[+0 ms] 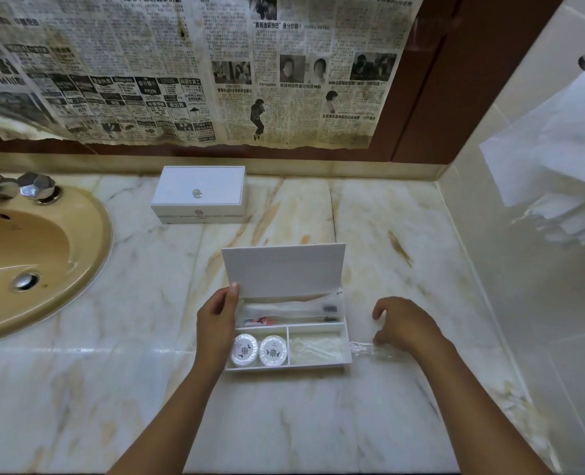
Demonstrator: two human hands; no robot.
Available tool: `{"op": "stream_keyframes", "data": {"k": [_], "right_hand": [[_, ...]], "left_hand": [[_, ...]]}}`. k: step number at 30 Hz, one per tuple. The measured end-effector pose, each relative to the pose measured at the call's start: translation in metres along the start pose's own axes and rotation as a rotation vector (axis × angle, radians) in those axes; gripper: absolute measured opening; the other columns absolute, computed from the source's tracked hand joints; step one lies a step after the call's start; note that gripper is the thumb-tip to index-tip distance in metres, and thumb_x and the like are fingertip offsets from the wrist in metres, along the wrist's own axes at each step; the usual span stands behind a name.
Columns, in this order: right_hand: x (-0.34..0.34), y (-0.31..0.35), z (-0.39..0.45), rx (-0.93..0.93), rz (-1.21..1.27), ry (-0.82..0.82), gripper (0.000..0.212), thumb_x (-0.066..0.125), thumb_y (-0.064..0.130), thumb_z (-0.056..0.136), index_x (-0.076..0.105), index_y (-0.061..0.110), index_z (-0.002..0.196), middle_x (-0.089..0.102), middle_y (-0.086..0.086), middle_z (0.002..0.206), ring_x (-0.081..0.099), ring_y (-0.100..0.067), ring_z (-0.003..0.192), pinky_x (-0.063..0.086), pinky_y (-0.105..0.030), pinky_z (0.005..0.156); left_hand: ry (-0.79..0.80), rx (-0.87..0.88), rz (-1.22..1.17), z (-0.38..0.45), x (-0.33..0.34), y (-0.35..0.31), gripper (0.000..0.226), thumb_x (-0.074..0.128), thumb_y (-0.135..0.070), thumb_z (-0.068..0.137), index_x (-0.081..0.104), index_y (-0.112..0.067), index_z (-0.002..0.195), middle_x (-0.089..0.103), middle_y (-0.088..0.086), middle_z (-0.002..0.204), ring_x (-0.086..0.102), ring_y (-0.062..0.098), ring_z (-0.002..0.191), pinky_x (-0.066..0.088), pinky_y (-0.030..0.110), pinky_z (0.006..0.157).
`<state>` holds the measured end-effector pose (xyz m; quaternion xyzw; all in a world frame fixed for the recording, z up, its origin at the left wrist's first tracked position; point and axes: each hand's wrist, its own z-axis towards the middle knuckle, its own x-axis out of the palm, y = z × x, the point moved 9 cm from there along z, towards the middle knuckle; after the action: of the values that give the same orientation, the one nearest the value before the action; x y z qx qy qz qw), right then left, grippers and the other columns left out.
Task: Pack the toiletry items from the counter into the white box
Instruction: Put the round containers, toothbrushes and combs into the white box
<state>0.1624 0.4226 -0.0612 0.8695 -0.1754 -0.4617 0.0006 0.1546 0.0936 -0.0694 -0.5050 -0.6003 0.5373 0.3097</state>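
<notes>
Beside the white box, the right hand pinches a clear plastic packet on the counter: light, crinkly, probably slippery, best taken by its edge. Left hand grips the raised lid, thumb at its corner.

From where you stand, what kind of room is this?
Probably a hotel bathroom: a sink with a metal tap set in a marble counter, and a white box of small wrapped toiletries.

Clear packet (contents indistinct) partly hidden under right hand.
</notes>
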Motion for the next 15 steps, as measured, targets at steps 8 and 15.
{"op": "stream_keyframes", "data": {"k": [8, 15], "right_hand": [[0.017, 0.001, 0.007, -0.016, 0.067, -0.04, 0.025, 0.05, 0.005, 0.081, 0.06, 0.02, 0.064, 0.066, -0.002, 0.081, 0.06, -0.02, 0.072, 0.041, -0.021, 0.059], [-0.003, 0.007, -0.006, -0.105, 0.135, -0.045, 0.02, 0.077, 0.028, 0.073, 0.062, 0.026, 0.085, 0.052, 0.01, 0.086, 0.056, -0.015, 0.081, 0.039, -0.023, 0.066]], "left_hand": [[0.016, 0.01, 0.001, 0.002, 0.0, 0.003, 0.035, 0.052, -0.035, 0.1, 0.068, -0.005, 0.09, 0.07, 0.011, 0.087, 0.06, 0.014, 0.08, 0.047, 0.024, 0.074], [0.02, 0.017, -0.008, 0.0, 0.001, 0.0, 0.035, 0.051, -0.034, 0.1, 0.068, -0.005, 0.089, 0.07, 0.015, 0.091, 0.059, 0.015, 0.079, 0.047, 0.023, 0.074]]}}
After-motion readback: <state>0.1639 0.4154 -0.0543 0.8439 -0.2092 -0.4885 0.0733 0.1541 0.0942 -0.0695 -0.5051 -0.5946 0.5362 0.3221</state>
